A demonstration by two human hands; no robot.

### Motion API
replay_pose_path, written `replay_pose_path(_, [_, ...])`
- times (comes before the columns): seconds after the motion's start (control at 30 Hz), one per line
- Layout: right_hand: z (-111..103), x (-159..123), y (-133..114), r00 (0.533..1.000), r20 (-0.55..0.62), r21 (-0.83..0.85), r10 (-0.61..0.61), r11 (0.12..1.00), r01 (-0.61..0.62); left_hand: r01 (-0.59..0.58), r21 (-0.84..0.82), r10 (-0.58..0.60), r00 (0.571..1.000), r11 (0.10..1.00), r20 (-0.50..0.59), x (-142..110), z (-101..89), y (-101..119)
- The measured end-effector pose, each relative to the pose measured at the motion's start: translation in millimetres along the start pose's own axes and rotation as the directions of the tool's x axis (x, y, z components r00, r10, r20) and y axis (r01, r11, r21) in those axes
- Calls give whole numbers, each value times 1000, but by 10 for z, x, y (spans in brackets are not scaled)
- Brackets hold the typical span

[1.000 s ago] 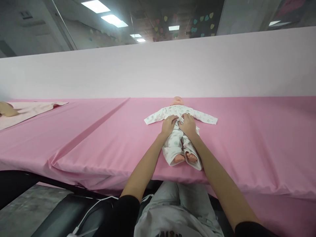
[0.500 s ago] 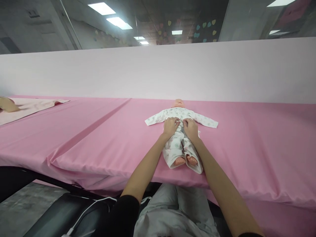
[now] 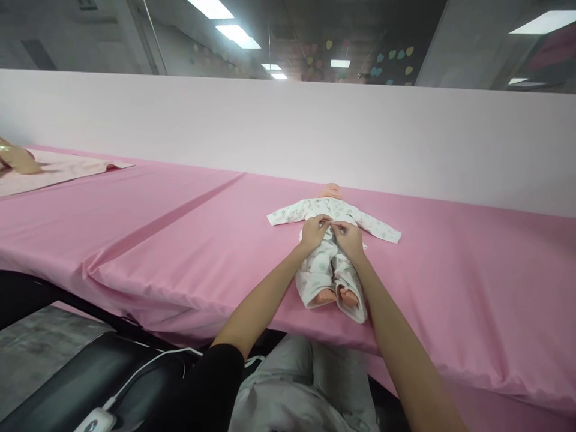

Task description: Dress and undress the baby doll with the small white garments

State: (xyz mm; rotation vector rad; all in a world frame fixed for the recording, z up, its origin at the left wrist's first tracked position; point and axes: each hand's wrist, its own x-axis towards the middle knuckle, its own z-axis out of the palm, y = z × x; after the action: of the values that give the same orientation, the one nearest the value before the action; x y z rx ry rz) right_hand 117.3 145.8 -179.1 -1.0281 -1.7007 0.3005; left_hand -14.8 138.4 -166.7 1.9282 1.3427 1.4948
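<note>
A baby doll (image 3: 333, 191) lies on its back on the pink table cover (image 3: 189, 252), dressed in a white printed romper (image 3: 320, 270), bare feet toward me. My left hand (image 3: 313, 231) and my right hand (image 3: 348, 237) rest side by side on the doll's belly. Both pinch the front edges of the romper at its middle, fingertips nearly touching. The romper's sleeves are spread out flat to either side.
A pale pink wall panel (image 3: 315, 132) runs along the table's far edge. A pale cloth (image 3: 58, 171) lies at the far left, with another person's hand (image 3: 15, 159) on it. A black chair (image 3: 90, 384) with a white cable stands lower left.
Both hands have slid up the doll's body from the hips to the belly and drawn closer together, pinching the romper's front. The camera has shifted slightly.
</note>
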Motion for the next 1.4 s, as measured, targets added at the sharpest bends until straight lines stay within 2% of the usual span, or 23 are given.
replay_pose_path(0.07, [10, -5, -9, 997, -63, -103, -32, 994, 26, -26, 43, 26, 1000, 999, -3, -12, 5, -1])
replay_pose_path(0.13, [16, -8, -7, 995, -77, -192, -58, 981, 42, -36, 72, 36, 999, 997, -8, -26, 12, -11])
replay_pose_path(0.3, [18, -27, -11, 991, 59, -342, -121, 930, 134, -43, 89, 45, 999, 995, -16, -34, 14, -44])
replay_pose_path(0.4, [14, -34, -28, 990, 82, -372, -111, 919, 134, -57, 86, 60, 998, 995, -25, -27, 12, -51])
replay_pose_path(0.53, [-4, -14, -42, 999, -19, -254, -29, 967, 24, -52, 101, 55, 998, 994, -23, -30, 7, -43])
replay_pose_path(0.63, [-30, 16, -29, 985, -126, -55, 114, 991, -122, -40, 119, 42, 999, 992, -17, -36, 2, -30])
replay_pose_path(0.7, [-44, 32, -15, 969, -166, 61, 183, 983, -175, -39, 126, 42, 999, 991, -17, -38, 1, -24])
replay_pose_path(0.8, [-43, 38, -2, 977, -147, 128, 157, 982, -139, -41, 128, 43, 999, 991, -15, -37, 2, -25])
replay_pose_path(0.93, [-25, 27, -9, 992, -60, 94, 114, 990, -108, -49, 117, 52, 998, 992, -24, -39, 6, -43])
replay_pose_path(1.2, [-33, 34, -18, 989, -69, 168, 131, 979, -118, -77, 180, 78, 997, 981, -1, -58, -13, -26])
replay_pose_path(1.4, [-29, 25, -40, 993, -37, 135, 110, 985, -105, -77, 279, 79, 997, 957, 3, -70, -3, 23])
